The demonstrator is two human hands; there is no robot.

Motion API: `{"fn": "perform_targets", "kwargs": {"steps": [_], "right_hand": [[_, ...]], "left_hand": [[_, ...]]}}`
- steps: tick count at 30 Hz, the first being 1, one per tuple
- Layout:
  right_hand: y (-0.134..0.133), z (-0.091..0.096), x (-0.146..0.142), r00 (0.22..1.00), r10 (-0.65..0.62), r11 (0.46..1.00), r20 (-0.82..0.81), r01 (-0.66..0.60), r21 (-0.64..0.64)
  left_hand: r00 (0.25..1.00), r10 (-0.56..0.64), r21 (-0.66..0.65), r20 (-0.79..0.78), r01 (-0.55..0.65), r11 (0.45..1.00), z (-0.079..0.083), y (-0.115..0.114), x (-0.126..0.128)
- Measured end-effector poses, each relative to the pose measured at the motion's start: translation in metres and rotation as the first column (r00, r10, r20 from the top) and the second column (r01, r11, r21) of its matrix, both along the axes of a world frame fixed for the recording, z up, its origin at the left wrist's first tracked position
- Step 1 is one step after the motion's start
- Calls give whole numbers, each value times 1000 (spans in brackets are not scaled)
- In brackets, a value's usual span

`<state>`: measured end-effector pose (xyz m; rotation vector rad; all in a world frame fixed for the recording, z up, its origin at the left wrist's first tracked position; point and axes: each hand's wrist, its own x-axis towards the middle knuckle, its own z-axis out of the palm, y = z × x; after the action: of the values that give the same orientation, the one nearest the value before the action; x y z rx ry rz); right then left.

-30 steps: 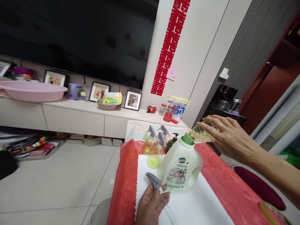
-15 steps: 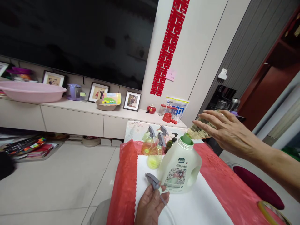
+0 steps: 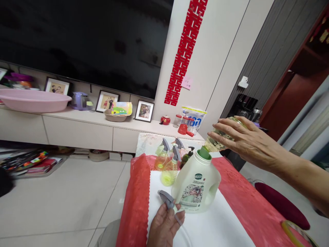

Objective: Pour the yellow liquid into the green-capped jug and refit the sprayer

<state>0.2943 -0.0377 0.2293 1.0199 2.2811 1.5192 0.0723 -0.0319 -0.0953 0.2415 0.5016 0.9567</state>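
Grey spray head (image 3: 167, 199) pinched in left hand (image 3: 163, 224), clear bottle (image 3: 212, 144) gripped in right hand (image 3: 244, 140), tipped over pale jug (image 3: 195, 187)

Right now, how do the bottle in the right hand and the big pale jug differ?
The jug stands upright on the white sheet, while the bottle is tilted neck-down in the right hand. The jug is larger and bears a printed label; the bottle is smaller and see-through. Both openings are near the jug's green spout.

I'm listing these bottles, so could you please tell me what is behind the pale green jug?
Behind the jug, partly covered, is a dark pump bottle; spray bottles stand farther left. Whatever the jug's body covers cannot be seen.
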Motion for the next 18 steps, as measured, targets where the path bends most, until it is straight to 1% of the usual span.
{"fn": "perform_targets", "kwargs": {"steps": [5, 7, 9, 12, 14, 15, 16, 18], "right_hand": [[0, 3, 0, 1000, -1, 1000, 10, 1, 0], [0, 1, -1, 1000, -2, 1000, -5, 2, -10], [-1, -5, 0, 998, -31, 999, -47, 30, -31], [-3, -20, 8, 976, -138, 990, -170, 135, -26], [-7, -32, 18, 935, -193, 981, -298, 193, -31], [-11, -38, 25, 903, -207, 978, -377, 201, -54], [-17, -43, 31, 862, -214, 977, -459, 195, -90], [-32, -54, 41, 756, -226, 973, -614, 151, -172]], "left_hand": [[1000, -20, -4, -6, 20, 1000, -3, 2, 0], [1000, 1, 5, -30, -1, 1000, -6, 2, 2], [998, 35, 12, -48, -35, 999, -9, 1, 4], [998, 48, 28, -41, -47, 999, -13, 2, 3], [999, 24, 30, -23, -24, 999, -11, 3, 0], [1000, 17, 26, -16, -16, 1000, -8, 4, -2], [1000, 15, 16, -13, -14, 1000, -3, 3, -4], [1000, 28, -15, -10, -28, 999, 11, 2, -10]]}}
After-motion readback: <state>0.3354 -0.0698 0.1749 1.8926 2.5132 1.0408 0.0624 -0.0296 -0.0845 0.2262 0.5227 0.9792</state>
